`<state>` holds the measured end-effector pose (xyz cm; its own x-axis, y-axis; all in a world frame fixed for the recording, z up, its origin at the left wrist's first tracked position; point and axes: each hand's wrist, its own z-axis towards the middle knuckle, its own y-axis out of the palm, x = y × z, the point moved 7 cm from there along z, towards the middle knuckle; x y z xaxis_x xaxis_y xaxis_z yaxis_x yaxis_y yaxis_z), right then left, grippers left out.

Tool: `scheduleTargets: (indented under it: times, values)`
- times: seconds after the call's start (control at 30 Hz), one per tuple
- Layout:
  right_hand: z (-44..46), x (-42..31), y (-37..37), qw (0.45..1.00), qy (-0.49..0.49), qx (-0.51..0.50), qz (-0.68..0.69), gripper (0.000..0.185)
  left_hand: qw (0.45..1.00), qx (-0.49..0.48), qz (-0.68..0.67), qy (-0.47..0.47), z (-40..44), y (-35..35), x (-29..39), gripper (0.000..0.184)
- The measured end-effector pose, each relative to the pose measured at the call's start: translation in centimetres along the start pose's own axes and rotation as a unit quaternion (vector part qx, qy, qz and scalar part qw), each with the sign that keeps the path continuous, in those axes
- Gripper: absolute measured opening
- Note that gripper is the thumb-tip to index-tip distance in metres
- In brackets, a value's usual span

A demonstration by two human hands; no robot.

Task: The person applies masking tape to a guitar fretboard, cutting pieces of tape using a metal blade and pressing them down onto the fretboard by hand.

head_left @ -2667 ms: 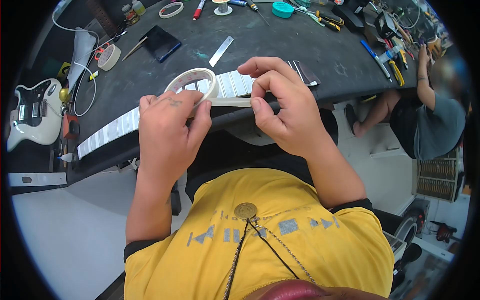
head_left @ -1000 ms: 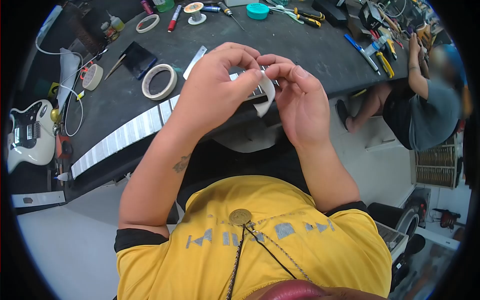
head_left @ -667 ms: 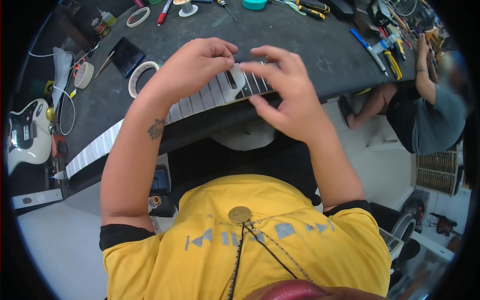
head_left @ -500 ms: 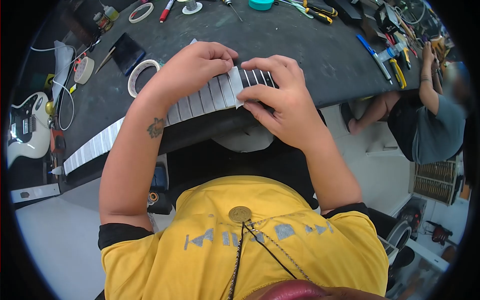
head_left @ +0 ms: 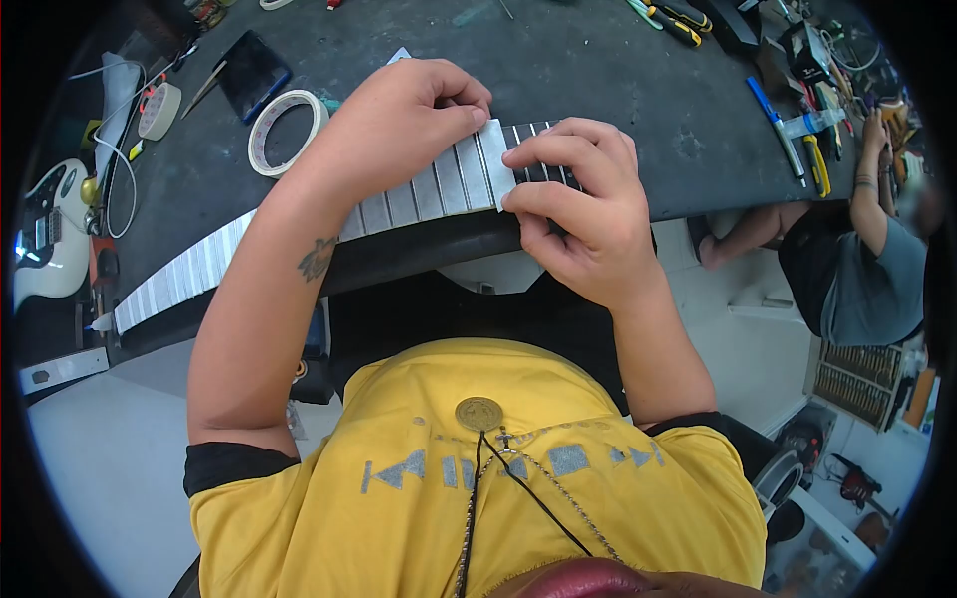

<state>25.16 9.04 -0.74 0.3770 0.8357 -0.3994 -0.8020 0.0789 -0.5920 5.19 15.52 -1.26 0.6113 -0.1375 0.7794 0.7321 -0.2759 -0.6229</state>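
A guitar neck (head_left: pixel 429 189) lies along the bench's front edge. Pale masking tape covers its fretboard between the metal frets on the left, while dark fretboard shows to the right. A whitish tape strip (head_left: pixel 495 164) lies across the neck at the end of the taped part. My left hand (head_left: pixel 429 115) is closed, thumb and index finger pinched at the strip's upper end. My right hand (head_left: pixel 593 204) has its fingers bent and apart. Its index and middle fingertips touch the strip's right edge, with the thumb lower down, near the neck's front side.
A masking tape roll (head_left: pixel 287 133) and a dark tablet-like device (head_left: pixel 255 75) lie behind my left forearm. Pliers (head_left: pixel 680 22), a blue pen (head_left: pixel 763 95) and a yellow-handled tool (head_left: pixel 817 164) are on the right. A white guitar body (head_left: pixel 55 229) is at left; a person (head_left: pixel 867 259) sits at right.
My view has shifted, so the bench things sit higher. The right thumb and index finger have moved apart at the strip's lower end. The left hand stays pinched at its upper end.
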Motion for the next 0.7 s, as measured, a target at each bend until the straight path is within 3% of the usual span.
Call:
scheduleTargets:
  times: [0.7]
  values:
    - [-0.2,-0.18,0.32,1.0,-0.011,-0.013,-0.009,0.026,1.0,-0.006,0.009,-0.011,-0.18,0.3,-0.05,0.025]
